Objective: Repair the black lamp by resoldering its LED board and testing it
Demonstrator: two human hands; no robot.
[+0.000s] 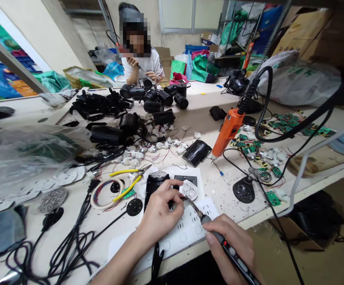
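At the near edge of the white table (100, 221), the right hand (234, 245) holds a soldering iron (224, 241) like a fat pen. Its tip is close to a small white round part (189, 190). The left hand (163, 206) pinches near that part. Farther back are yellow pliers (129, 188), an orange screwdriver (228, 132) and black cases (157, 99).

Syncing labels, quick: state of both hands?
Left hand: fingers curled at LED disc; can't tell if grip is closed.
Right hand: closed on iron.
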